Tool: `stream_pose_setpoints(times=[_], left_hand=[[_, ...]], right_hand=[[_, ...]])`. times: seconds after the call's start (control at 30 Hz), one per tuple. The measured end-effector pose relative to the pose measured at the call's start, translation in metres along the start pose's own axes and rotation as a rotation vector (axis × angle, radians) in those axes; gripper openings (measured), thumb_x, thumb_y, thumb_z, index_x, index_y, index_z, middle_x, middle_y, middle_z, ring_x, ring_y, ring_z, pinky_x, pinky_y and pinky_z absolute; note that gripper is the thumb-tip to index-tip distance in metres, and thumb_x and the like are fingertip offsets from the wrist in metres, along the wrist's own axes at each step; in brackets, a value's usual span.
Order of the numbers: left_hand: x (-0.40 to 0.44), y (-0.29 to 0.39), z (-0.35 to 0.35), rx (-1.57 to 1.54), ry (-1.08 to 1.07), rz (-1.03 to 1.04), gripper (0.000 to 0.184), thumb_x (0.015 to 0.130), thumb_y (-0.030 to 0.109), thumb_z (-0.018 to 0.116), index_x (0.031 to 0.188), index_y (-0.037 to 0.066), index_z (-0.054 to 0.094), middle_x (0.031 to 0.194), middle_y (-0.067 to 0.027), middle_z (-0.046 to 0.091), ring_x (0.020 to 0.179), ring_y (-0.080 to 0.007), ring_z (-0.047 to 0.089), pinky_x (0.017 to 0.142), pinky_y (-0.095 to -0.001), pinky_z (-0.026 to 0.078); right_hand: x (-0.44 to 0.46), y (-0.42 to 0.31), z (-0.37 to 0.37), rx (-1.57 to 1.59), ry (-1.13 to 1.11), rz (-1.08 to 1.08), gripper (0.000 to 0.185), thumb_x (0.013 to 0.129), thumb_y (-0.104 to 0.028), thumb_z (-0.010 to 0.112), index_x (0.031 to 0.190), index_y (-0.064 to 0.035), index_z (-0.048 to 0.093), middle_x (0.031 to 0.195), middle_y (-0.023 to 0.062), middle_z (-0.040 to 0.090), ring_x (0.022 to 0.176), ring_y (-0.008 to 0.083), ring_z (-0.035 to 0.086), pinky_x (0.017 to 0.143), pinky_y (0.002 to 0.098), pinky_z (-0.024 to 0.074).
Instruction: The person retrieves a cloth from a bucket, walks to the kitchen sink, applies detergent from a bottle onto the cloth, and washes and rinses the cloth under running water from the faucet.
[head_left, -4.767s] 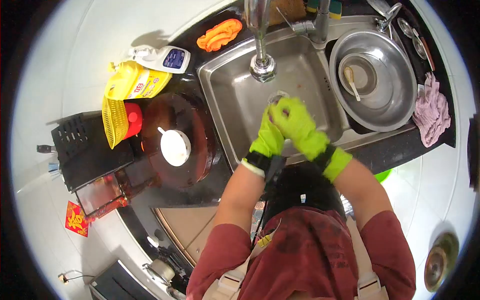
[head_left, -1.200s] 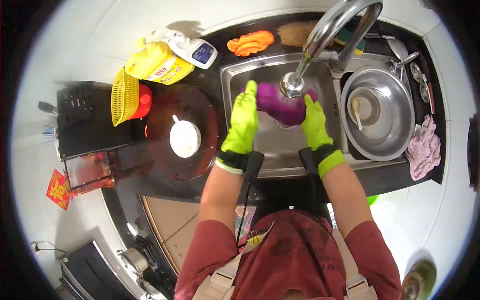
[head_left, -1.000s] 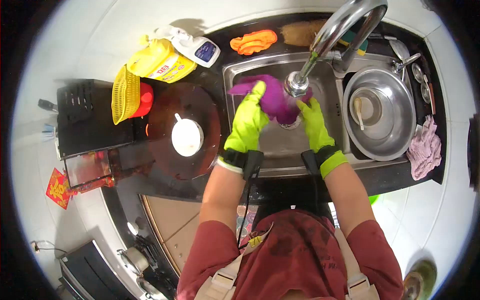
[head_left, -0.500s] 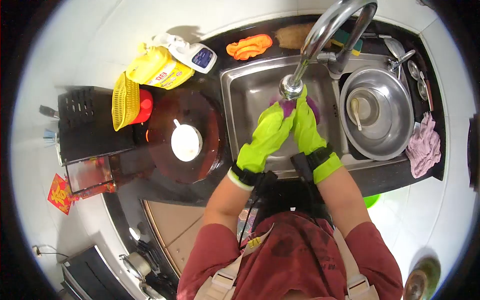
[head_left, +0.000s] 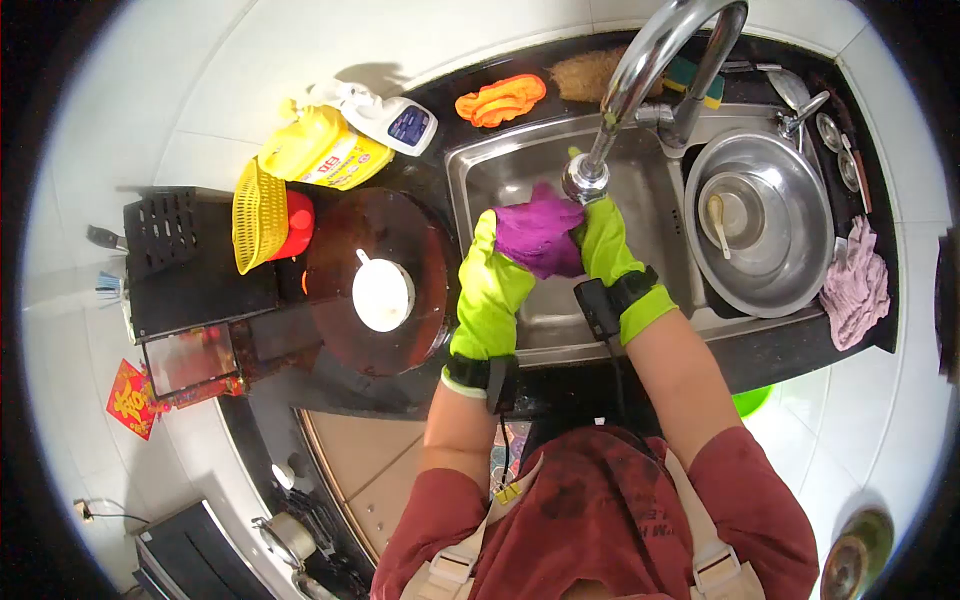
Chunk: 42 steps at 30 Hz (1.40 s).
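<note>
A bunched purple cloth (head_left: 540, 232) is stretched between my two hands above the sink (head_left: 655, 215), just below the tap's spout head (head_left: 585, 178). My left hand (head_left: 492, 280), in a lime-green rubber glove, grips the cloth's left side. On the other side, my right hand (head_left: 608, 240), gloved the same way, is closed on the cloth's right edge. The spout head covers part of my right fingers, with one green fingertip showing beyond it. Whether water is running I cannot make out.
A steel basin (head_left: 760, 280) holding a bowl (head_left: 738, 205) and a spoon stands right of the sink. A white bowl (head_left: 383, 295) sits on the round dark board (head_left: 340, 330) at left. Bottles (head_left: 325, 150) and an orange cloth (head_left: 500, 100) line the back. A pink rag (head_left: 855, 285) lies far right.
My left hand has moved left, away from my right, and the purple cloth now shows spread between them instead of mostly hidden behind the gloves. The view has shifted slightly.
</note>
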<state>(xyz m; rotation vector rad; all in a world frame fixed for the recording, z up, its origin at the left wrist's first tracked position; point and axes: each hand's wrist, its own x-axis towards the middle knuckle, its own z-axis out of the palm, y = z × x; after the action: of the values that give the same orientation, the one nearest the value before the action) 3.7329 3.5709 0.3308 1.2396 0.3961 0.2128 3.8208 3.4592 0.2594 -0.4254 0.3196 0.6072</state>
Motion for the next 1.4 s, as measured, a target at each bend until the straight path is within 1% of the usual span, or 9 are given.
stream_pose_setpoints(times=[0.07,0.2,0.33,0.7,0.83,0.9,1.1,1.27,1.4], left_hand=[[0.028,-0.033,-0.015,-0.156,-0.456,-0.036,0.049,0.100,0.041,0.023,0.112,0.004,0.054,0.115,-0.0137,0.059,0.107,-0.0281,0.055,0.092,-0.0368,0.044],[0.030,-0.079,0.015,-0.786,-0.196,-0.703,0.081,0.081,0.077,0.033,0.120,0.009,0.053,0.113,-0.0117,0.060,0.102,-0.0289,0.057,0.093,-0.0435,0.045],[0.070,-0.106,0.011,-0.656,-0.294,-0.560,0.073,0.080,0.076,0.039,0.109,0.011,0.056,0.094,-0.0050,0.061,0.082,-0.0212,0.058,0.074,-0.0358,0.049],[0.047,-0.092,0.025,-0.065,-0.171,-0.635,0.030,0.084,0.033,0.060,0.092,0.004,0.062,0.075,-0.0038,0.060,0.058,-0.0153,0.058,0.052,-0.0286,0.047],[0.041,-0.079,0.054,0.034,-0.194,-0.353,0.024,0.085,0.021,0.064,0.102,0.005,0.062,0.087,-0.0067,0.065,0.077,-0.0196,0.064,0.067,-0.0340,0.053],[0.050,-0.049,0.041,0.121,-0.128,-0.393,0.025,0.086,0.019,0.064,0.106,0.004,0.061,0.091,-0.0076,0.066,0.079,-0.0184,0.064,0.070,-0.0312,0.053],[0.067,-0.035,0.026,1.106,-0.202,-0.202,0.024,0.086,0.027,0.060,0.097,0.006,0.066,0.078,-0.0124,0.065,0.072,-0.0249,0.061,0.067,-0.0376,0.045],[0.084,-0.094,0.024,0.131,-0.089,-0.193,0.018,0.086,0.021,0.062,0.097,0.006,0.063,0.074,-0.0029,0.064,0.062,-0.0192,0.057,0.059,-0.0352,0.045],[0.075,-0.092,0.014,0.870,-0.177,0.221,0.033,0.096,0.031,0.047,0.111,0.004,0.059,0.091,-0.0066,0.066,0.075,-0.0159,0.057,0.070,-0.0324,0.048]], right_hand=[[0.004,0.003,-0.011,-1.085,-0.081,-0.866,0.037,0.082,-0.033,0.065,0.108,-0.0066,0.060,0.096,0.0096,0.066,0.088,0.0280,0.062,0.081,0.0382,0.0495],[0.018,0.013,-0.033,-1.282,0.063,-0.691,0.037,0.076,-0.017,0.072,0.110,-0.0056,0.060,0.094,0.0070,0.067,0.088,0.0229,0.063,0.076,0.0350,0.0494],[-0.004,0.018,-0.015,-0.617,0.103,-0.042,0.028,0.078,-0.018,0.071,0.102,-0.0049,0.064,0.089,0.0052,0.065,0.082,0.0216,0.061,0.073,0.0361,0.0478],[0.014,-0.021,-0.033,-1.245,0.027,-0.456,0.027,0.079,-0.019,0.062,0.102,-0.0055,0.059,0.096,0.0155,0.063,0.091,0.0248,0.060,0.079,0.0378,0.0468],[0.052,-0.012,-0.120,-0.600,0.047,0.092,0.027,0.083,-0.020,0.060,0.106,-0.0053,0.059,0.101,0.0140,0.062,0.095,0.0264,0.057,0.086,0.0369,0.0439],[0.033,-0.023,-0.123,-1.433,0.106,-0.489,0.028,0.089,-0.023,0.056,0.110,-0.0041,0.058,0.103,0.0126,0.061,0.095,0.0252,0.056,0.088,0.0365,0.0430],[-0.011,-0.073,-0.097,-1.460,0.118,-0.642,0.038,0.092,-0.024,0.055,0.124,-0.0036,0.053,0.123,0.0173,0.056,0.117,0.0280,0.050,0.099,0.0354,0.0373],[-0.038,-0.060,-0.088,-1.097,0.061,-0.490,0.033,0.094,-0.026,0.054,0.114,-0.0008,0.059,0.111,0.0119,0.061,0.102,0.0225,0.057,0.092,0.0328,0.0421],[-0.052,-0.029,-0.091,-0.691,0.164,-0.217,0.041,0.096,-0.031,0.051,0.126,-0.0027,0.051,0.117,0.0115,0.058,0.106,0.0223,0.055,0.093,0.0317,0.0412]])
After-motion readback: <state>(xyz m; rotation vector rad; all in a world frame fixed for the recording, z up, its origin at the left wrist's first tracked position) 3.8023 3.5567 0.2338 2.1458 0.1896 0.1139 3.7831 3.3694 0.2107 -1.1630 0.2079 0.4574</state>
